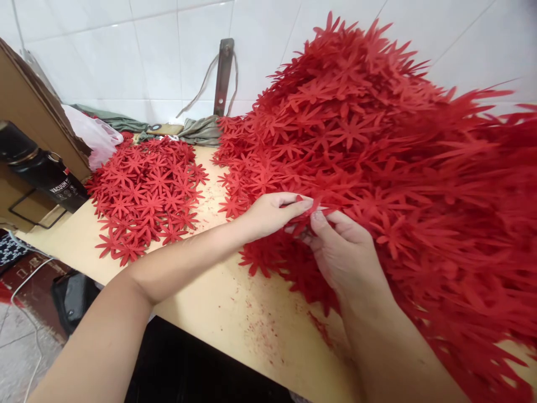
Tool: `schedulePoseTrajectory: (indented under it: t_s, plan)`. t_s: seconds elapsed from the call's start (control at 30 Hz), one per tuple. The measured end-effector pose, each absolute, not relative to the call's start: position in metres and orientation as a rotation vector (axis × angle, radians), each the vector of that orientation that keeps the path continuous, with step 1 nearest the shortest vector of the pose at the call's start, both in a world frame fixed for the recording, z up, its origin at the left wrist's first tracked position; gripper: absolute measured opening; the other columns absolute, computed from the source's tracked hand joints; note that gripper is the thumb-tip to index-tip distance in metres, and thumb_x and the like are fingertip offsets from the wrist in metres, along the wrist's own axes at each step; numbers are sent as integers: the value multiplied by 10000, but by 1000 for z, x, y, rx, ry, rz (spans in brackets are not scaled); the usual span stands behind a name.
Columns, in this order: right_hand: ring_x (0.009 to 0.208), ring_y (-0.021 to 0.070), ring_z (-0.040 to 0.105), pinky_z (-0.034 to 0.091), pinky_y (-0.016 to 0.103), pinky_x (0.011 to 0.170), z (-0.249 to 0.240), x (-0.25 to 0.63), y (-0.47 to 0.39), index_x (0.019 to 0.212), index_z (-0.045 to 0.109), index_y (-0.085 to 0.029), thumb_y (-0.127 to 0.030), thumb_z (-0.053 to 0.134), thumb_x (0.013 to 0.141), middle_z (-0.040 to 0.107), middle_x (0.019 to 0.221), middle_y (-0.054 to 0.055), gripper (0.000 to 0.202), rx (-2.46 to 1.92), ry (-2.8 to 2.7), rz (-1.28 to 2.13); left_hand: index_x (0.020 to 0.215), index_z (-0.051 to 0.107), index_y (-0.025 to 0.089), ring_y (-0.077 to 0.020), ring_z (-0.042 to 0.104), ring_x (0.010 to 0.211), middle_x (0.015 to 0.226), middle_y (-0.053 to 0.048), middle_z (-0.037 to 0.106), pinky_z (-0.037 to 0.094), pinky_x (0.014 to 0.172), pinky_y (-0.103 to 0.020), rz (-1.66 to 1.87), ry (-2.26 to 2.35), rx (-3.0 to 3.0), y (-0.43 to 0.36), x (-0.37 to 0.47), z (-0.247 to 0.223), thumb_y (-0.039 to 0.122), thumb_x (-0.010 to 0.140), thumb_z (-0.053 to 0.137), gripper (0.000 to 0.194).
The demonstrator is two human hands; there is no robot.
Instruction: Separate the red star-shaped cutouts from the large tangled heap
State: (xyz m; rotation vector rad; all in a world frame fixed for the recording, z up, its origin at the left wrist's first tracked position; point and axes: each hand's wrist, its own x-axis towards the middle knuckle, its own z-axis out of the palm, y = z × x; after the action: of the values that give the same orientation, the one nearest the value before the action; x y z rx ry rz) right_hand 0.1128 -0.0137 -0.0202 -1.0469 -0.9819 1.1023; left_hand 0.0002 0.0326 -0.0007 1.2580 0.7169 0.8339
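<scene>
Both hands meet at the front of a tall heap of red flower-shaped cutouts [327, 134] with long narrow petals. My left hand [279, 212] comes in from the left, thumb and fingers pinched on a small red flower cutout [305, 215]. Close against it, my right hand [342, 243] has its thumb pressed to its fingers at the same red piece. The fingers cover most of that piece, so its full outline is hidden. Left of my forearm lies a smaller pile of the same red flower cutouts [149, 193], spread on the pale tabletop [201, 296].
A black vacuum bottle [39, 165] stands at the left by a cardboard box [37, 84] and a white plastic bag [94, 134]. Green cloth [201, 130] lies along the tiled wall [100, 61], below a metal bracket [224, 75]. Red scraps dot the tabletop.
</scene>
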Motion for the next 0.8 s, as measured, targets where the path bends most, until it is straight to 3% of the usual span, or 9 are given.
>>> schedulePoseTrajectory:
  t_s: [0.13, 0.27, 0.5, 0.6, 0.8]
  plan:
    - [639, 149, 604, 507, 320, 679, -19, 114, -16, 734, 624, -196, -359, 687, 744, 664, 668, -7, 175, -1090, -978, 1028, 825, 616, 110, -55, 468, 548, 587, 53, 512, 391, 630, -228, 868, 673, 1222, 32, 3, -3, 197, 878, 517, 142]
    - [471, 102, 454, 384, 268, 507, -15, 113, -20, 609, 557, -193, -451, 668, 739, 546, 499, -29, 310, -1279, -1047, 865, 806, 611, 119, -67, 487, 561, 566, 48, 505, 431, 675, -240, 866, 598, 1204, 31, 4, -6, 230, 879, 519, 161]
    - [457, 85, 343, 268, 269, 483, -15, 115, -18, 574, 523, -198, -525, 653, 727, 457, 455, -48, 384, -1364, -1124, 853, 772, 637, 105, -77, 533, 682, 648, 29, 576, 439, 833, -261, 968, 678, 1168, 30, 5, -9, 212, 835, 574, 139]
    - [440, 90, 350, 271, 265, 468, -16, 115, -17, 549, 487, -207, -542, 643, 734, 439, 433, -49, 414, -1358, -1144, 865, 767, 649, 114, -88, 544, 707, 665, 24, 592, 438, 845, -266, 979, 709, 1115, 28, 5, -7, 213, 824, 589, 129]
    - [535, 132, 491, 423, 301, 593, -19, 113, -17, 633, 538, -208, -506, 604, 779, 533, 530, -27, 338, -1291, -1239, 864, 735, 623, 136, -63, 480, 524, 574, 43, 563, 427, 665, -247, 970, 690, 932, 24, 6, 2, 201, 848, 563, 144]
